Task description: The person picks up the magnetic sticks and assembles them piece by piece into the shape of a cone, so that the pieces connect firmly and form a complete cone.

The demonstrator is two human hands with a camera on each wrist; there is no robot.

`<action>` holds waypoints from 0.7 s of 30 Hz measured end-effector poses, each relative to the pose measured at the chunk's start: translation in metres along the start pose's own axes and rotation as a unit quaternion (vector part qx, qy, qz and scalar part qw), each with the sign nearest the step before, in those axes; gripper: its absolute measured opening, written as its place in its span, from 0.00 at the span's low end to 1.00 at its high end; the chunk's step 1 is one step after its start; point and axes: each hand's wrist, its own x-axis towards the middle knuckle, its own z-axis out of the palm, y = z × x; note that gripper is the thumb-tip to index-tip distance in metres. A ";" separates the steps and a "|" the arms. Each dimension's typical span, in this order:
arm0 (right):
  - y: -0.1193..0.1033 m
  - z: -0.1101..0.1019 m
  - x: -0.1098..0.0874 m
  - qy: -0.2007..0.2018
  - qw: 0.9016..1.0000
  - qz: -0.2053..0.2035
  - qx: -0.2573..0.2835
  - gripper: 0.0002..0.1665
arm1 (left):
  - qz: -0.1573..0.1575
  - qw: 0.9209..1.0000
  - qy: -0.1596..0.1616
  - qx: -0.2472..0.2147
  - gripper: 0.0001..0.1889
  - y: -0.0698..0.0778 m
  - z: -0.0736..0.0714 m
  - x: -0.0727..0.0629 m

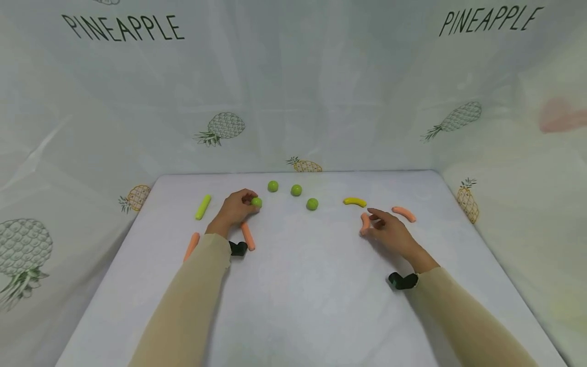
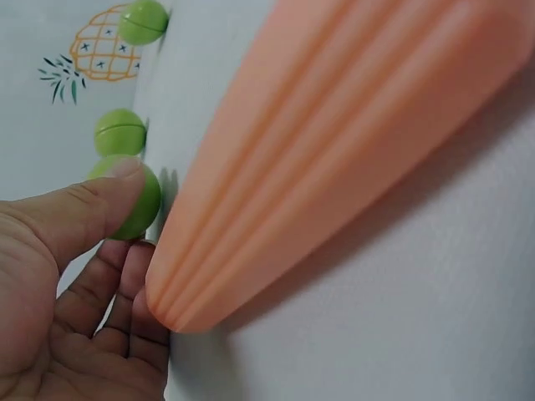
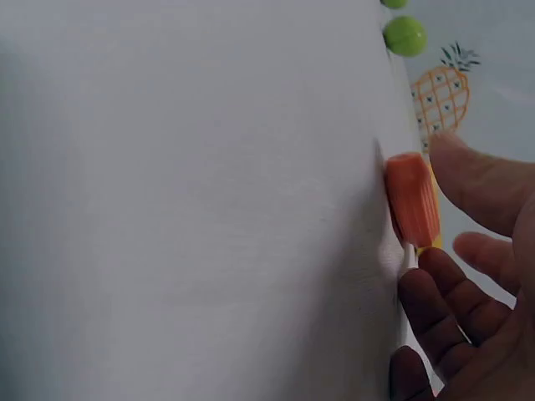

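Note:
My left hand [image 1: 238, 206] pinches a small green ball [image 1: 257, 202] between thumb and fingers at the table's far left. In the left wrist view the thumb lies over the green ball [image 2: 138, 200]. An orange ribbed stick [image 1: 248, 236] lies just below that hand, large in the left wrist view. On the right, my right hand [image 1: 391, 232] is spread beside a short curved orange ribbed piece [image 1: 365, 224]. In the right wrist view, the thumb and relaxed fingers stand around the orange piece [image 3: 412, 199], fingertips close to its lower end.
Three more green balls, one of them a ball [image 1: 312, 204] near the middle, lie at the back. A yellow curved piece [image 1: 355, 202] and another orange curved piece [image 1: 404, 213] flank the right hand. A yellow-green stick [image 1: 203, 207] and orange stick [image 1: 191, 245] lie left on the white table [image 1: 302, 285].

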 end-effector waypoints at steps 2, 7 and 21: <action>0.001 -0.001 0.005 -0.020 1.000 0.000 0.006 0.47 | 0.000 1.000 -0.002 -0.004 0.23 -0.002 -0.001 -0.001; 0.003 -0.002 0.012 -0.042 0.999 -0.007 0.009 0.45 | 0.004 1.000 -0.011 -0.022 0.24 -0.004 -0.003 -0.003; -0.003 -0.007 0.012 -0.083 0.996 -0.012 0.012 0.41 | 0.032 0.995 -0.017 -0.088 0.22 0.016 0.000 -0.024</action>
